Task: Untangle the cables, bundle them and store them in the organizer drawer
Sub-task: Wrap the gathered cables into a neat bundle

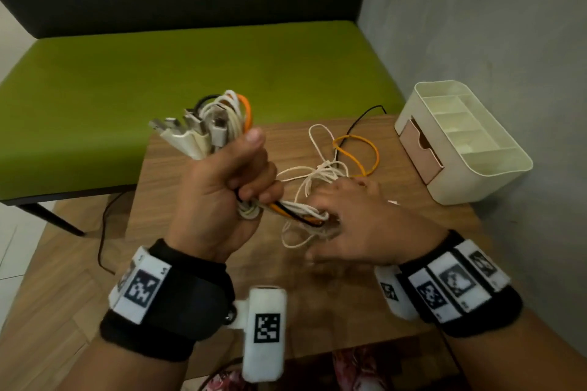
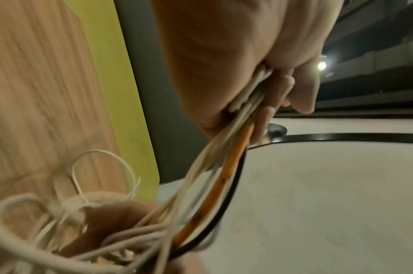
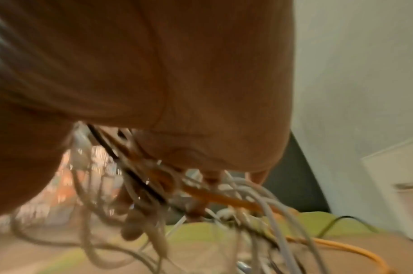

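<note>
The left hand (image 1: 222,197) is clenched round the cables (image 1: 216,124), raised above the table (image 1: 197,174) with the plug ends and folded loops of white, orange and black sticking up out of the fist. From under that fist the strands run down to the right hand (image 1: 355,219), whose fingers are curled among them just above the table; the hand is blurred, so whether it grips or only combs the strands is hard to say. Beyond the right hand, the loose tails, a white knot (image 1: 324,168) and an orange loop (image 1: 359,152), lie on the table, and a black lead (image 1: 365,117) trails off the far edge. The organizer (image 1: 460,140) sits at the table's far right corner, well apart from both hands, its drawer (image 1: 419,152) only slightly out. The step in hand looks like drawing the tails straight before bundling. To do it well, the fist should hold the plug ends firmly while the right hand slides along the strands toward the knot, easing it apart loop by loop, not tugging, since a hard pull would likely tighten the white tangle. The black lead is best freed before coiling. The drawer will probably need pulling further out.
</note>
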A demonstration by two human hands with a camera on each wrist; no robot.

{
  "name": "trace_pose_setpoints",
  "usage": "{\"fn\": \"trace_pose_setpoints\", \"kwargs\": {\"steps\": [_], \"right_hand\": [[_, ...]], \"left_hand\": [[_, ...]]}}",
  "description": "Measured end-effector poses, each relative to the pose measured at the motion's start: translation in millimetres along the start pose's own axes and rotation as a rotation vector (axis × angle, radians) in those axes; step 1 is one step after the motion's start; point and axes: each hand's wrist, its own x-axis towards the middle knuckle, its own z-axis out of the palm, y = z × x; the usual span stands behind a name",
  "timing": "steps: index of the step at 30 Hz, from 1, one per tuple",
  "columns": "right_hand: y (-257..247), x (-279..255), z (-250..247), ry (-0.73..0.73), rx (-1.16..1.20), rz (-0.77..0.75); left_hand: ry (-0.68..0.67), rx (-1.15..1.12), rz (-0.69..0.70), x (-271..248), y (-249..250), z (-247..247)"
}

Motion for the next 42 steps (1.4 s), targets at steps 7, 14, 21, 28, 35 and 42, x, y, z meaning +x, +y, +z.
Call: {"fn": "trace_pose_setpoints", "kwargs": {"steps": [7, 14, 21, 28, 35, 42], "right_hand": [[26.9, 11.6, -11.0, 0.273, -0.269, 0.43], [51.4, 2.4, -4.4, 0.352, -0.088, 0.659], [52.1, -7.4, -16.2, 0.033, 0.132, 0.305], [8.9, -16.0, -26.0, 0.425, 0.345, -0.086], [-4.8, 11.3, 21.2, 0.362, 0.086, -0.138], [26.8, 23.9, 11.3, 0.391, -0.042, 0.244]], "left_hand": [[0.112, 0.038, 0.024, 2.7, 3.8, -4.1], [0.048, 0.008, 0.094, -1.1, 22.9, -13.7], [0.195, 0.073, 0.092, 2.0, 16.7, -15.1], [0.191, 0.044, 0.053, 3.5, 6.7, -8.1], [0.028, -0.059, -0.009, 0.0, -9.4, 3.9], [0.02, -0.118, 0.01, -2.8, 7.0, -4.4]]}}
